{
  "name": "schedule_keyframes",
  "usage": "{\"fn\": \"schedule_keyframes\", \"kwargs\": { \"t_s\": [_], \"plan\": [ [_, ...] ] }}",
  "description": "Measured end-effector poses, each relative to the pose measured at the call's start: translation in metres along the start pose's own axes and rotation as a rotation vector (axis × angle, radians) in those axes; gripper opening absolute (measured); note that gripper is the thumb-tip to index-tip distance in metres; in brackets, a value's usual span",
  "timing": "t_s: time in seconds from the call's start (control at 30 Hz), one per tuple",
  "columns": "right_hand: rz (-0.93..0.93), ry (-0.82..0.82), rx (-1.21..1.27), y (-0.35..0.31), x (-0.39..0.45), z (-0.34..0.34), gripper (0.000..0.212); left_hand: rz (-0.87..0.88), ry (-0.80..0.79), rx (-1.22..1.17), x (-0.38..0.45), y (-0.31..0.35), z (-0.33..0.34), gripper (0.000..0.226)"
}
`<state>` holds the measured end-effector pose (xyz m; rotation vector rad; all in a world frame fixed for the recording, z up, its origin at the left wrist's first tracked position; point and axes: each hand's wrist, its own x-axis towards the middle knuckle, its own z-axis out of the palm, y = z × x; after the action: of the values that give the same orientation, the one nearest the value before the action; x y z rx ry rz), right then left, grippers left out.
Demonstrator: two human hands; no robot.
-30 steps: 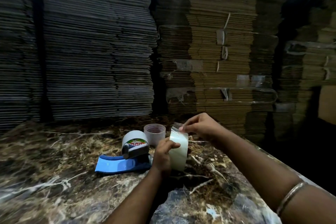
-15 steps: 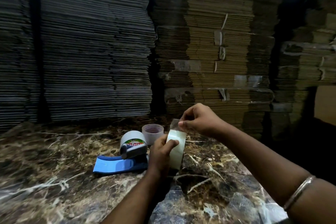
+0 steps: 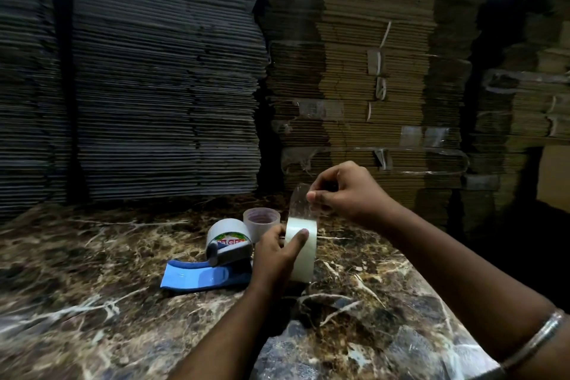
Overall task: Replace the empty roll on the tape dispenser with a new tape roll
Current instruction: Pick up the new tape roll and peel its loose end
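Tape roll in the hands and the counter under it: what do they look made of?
Tape roll: glossy clear plastic film, judging by the see-through strip the right hand peels up. Counter: polished brown marble or a stone-look laminate, going by the pale veins and sheen.

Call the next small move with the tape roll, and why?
Probably carry the tape roll to the blue dispenser beside it. The left hand grips the roll upright above the marble; the right hand pinches a freed clear tape end above it. The empty core already sits off the dispenser.
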<state>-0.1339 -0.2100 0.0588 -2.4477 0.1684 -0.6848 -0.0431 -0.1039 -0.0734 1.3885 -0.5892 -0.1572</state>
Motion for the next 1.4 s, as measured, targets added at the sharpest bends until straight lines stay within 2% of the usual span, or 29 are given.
{"fn": "schedule_keyframes", "kwargs": {
  "t_s": [0.1, 0.2, 0.37, 0.53, 0.73, 1.0, 1.07, 1.2, 1.3, 1.4],
  "plan": [
    [0.017, -0.014, 0.025, 0.001, 0.001, -0.003, 0.006, 0.0, -0.015, 0.007, -0.002, 0.003, 0.001, 0.057],
    [0.011, -0.02, 0.032, 0.002, 0.0, -0.006, 0.006, -0.01, -0.03, -0.007, -0.001, 0.009, -0.003, 0.047],
    [0.007, -0.042, 0.053, 0.008, 0.003, -0.009, 0.007, 0.131, -0.242, -0.052, 0.002, 0.015, -0.009, 0.06],
    [0.069, -0.076, 0.079, 0.014, 0.004, -0.009, 0.01, 0.079, -0.391, -0.078, 0.003, 0.01, -0.007, 0.048],
    [0.148, -0.094, 0.28, 0.027, 0.005, -0.009, 0.013, 0.093, -0.431, -0.102, 0.0, 0.018, -0.007, 0.053],
    [0.252, -0.044, 0.584, 0.052, -0.008, 0.013, 0.035, 0.099, -0.422, -0.158, 0.001, 0.017, -0.007, 0.058],
    [0.275, -0.007, 0.653, 0.06, -0.018, 0.024, 0.046, 0.086, -0.421, -0.184, 0.001, 0.016, -0.006, 0.057],
    [0.214, -0.053, 0.77, 0.073, -0.043, 0.048, 0.066, 0.057, -0.436, -0.22, 0.003, 0.018, -0.006, 0.057],
    [0.037, -0.145, 0.776, 0.08, -0.052, 0.064, 0.065, 0.043, -0.428, -0.223, 0.004, 0.016, -0.006, 0.056],
    [-0.06, -0.213, 0.714, 0.08, -0.061, 0.074, 0.078, 0.009, -0.381, -0.252, 0.003, 0.016, -0.005, 0.049]
  ]
}}
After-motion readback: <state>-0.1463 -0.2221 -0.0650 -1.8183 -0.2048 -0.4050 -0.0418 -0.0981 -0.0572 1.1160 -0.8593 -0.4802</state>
